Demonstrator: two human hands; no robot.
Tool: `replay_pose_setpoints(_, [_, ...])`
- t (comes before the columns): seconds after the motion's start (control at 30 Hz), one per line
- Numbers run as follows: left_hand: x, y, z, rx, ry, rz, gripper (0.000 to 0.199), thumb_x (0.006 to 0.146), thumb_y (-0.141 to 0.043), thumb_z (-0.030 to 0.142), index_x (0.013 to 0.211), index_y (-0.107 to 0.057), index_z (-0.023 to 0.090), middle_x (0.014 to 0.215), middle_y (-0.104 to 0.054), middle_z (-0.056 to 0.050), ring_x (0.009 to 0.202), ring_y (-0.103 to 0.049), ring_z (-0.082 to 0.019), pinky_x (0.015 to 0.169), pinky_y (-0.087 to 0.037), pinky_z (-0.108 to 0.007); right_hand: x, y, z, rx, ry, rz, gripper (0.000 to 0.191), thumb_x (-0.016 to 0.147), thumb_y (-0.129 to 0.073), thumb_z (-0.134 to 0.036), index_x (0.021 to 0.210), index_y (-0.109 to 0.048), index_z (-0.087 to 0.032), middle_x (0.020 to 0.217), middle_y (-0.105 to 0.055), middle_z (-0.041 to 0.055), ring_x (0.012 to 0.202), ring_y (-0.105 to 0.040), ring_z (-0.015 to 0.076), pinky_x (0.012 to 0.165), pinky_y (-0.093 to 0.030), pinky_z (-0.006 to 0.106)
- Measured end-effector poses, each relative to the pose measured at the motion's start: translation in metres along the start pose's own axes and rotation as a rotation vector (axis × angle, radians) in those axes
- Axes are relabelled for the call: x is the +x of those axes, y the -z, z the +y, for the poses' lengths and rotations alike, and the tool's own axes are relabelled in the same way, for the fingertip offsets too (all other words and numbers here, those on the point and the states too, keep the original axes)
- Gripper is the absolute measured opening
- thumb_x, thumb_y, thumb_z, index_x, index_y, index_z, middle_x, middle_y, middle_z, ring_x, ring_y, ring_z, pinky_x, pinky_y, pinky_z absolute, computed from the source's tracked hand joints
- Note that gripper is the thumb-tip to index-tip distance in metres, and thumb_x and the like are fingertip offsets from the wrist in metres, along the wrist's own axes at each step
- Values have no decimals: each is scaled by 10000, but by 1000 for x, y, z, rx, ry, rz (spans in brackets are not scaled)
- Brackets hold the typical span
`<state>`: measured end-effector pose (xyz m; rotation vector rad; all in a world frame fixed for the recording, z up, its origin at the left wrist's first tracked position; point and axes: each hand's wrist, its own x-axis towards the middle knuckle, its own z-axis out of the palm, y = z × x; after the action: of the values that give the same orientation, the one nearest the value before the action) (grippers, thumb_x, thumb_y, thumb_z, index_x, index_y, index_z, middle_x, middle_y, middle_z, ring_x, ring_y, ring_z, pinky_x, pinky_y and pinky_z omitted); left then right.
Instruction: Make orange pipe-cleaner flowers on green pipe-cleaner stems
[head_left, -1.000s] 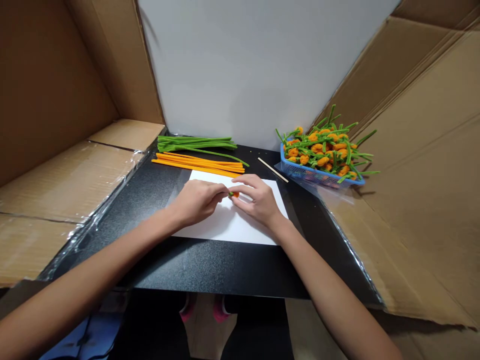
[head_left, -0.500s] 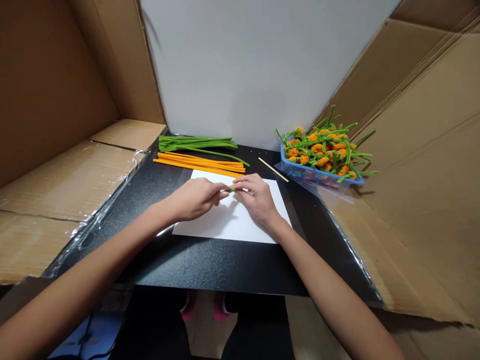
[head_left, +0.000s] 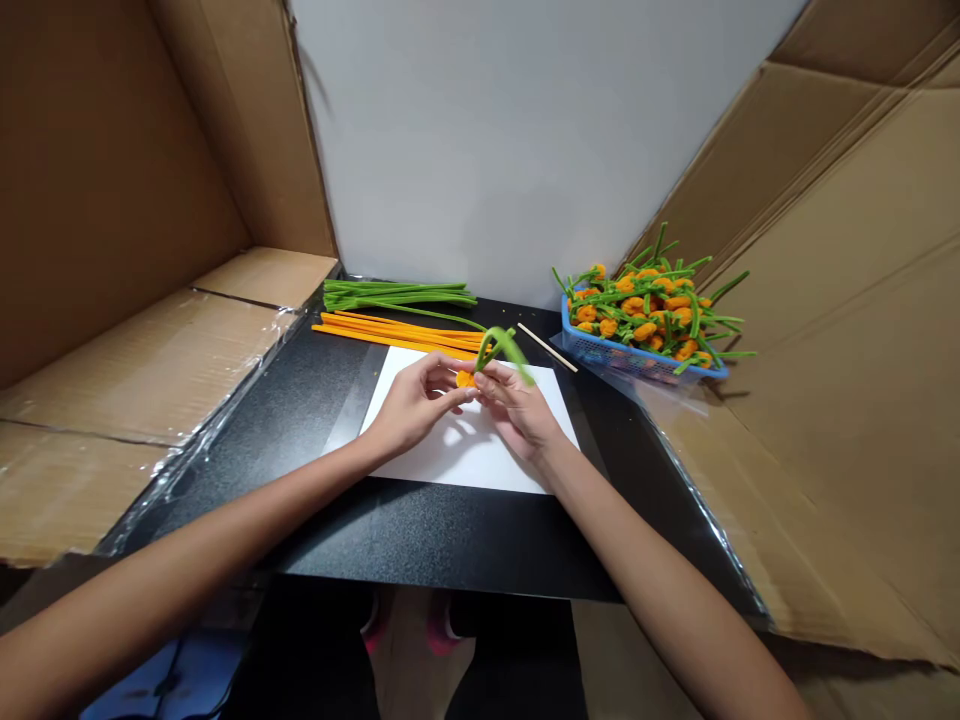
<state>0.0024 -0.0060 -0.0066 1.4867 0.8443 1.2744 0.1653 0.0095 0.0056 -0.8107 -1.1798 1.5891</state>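
Over the white sheet (head_left: 450,455), my left hand (head_left: 411,403) pinches a small orange fuzzy piece (head_left: 466,380) between thumb and fingers. Close against it, my right hand (head_left: 521,408) is closed on the base of a green fuzzy stem (head_left: 504,345). The stem loops up above the right fingers and its free end is blurred. The orange piece and the stem meet between my fingertips; how they are joined is hidden.
Green stems (head_left: 397,293) and orange stems (head_left: 397,333) lie at the back left. A thin pale stick (head_left: 547,347) rests right of centre. A blue basket (head_left: 637,362) of orange-and-green pieces stands at the back right. Cardboard walls flank the black table (head_left: 420,535).
The green stem now rises in a loop above my right hand, and the orange piece shows between my fingertips. My left hand has turned, its fingers now curled behind the orange piece.
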Motion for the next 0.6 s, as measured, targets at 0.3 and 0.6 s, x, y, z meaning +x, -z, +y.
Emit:
replay_pose_setpoints(0.3, [1, 6, -5, 41, 9, 2, 398, 767, -790, 340, 1109, -661, 180, 1101, -682, -84, 955, -664, -210, 708, -593, -283, 2, 7, 4, -160, 163, 142, 257, 626, -857, -367, 795, -758, -200, 841, -731, 33, 768, -614, 165, 683, -448, 281])
replay_pose_setpoints(0.6, [6, 7, -2, -176, 93, 27, 370, 641, -883, 291, 920, -680, 158, 877, -719, -38, 816, -681, -181, 780, -560, -301, 0, 6, -3, -277, 283, 86, 153, 710, -811, -315, 808, -769, -205, 836, -742, 46, 789, -661, 185, 705, -500, 312])
